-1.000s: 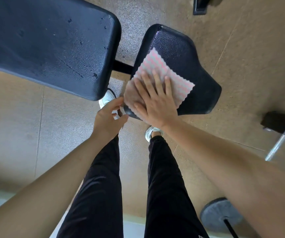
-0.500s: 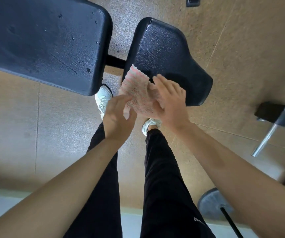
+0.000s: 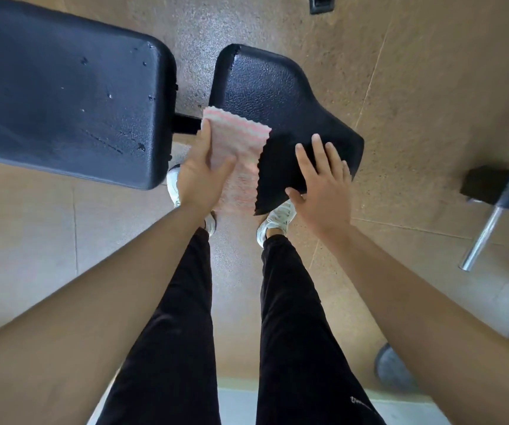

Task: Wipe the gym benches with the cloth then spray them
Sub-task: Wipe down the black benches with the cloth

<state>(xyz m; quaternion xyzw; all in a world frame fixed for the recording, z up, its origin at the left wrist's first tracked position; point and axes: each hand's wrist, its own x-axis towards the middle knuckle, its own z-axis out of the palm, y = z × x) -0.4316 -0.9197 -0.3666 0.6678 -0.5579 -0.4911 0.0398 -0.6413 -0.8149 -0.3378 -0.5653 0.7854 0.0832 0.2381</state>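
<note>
A black padded gym bench lies below me in two parts: the long back pad [image 3: 63,93], dotted with droplets, at the left, and the smaller seat pad [image 3: 281,96] in the middle. My left hand [image 3: 199,173] holds the pink-and-white striped cloth [image 3: 241,148] at the seat pad's near left corner, thumb over it, and the cloth hangs down over the edge. My right hand [image 3: 320,185] hovers with spread fingers over the seat pad's near right edge and holds nothing.
A speckled brown floor [image 3: 416,87] surrounds the bench. My black-trousered legs [image 3: 293,317] and white shoes [image 3: 276,219] stand just below the seat pad. A chrome bar on a black block [image 3: 498,191] lies at the right, a grey weight plate [image 3: 391,366] at the lower right.
The cloth passed from my right hand, which pressed it flat on the seat pad, to my left hand. My right hand lifted off and moved right.
</note>
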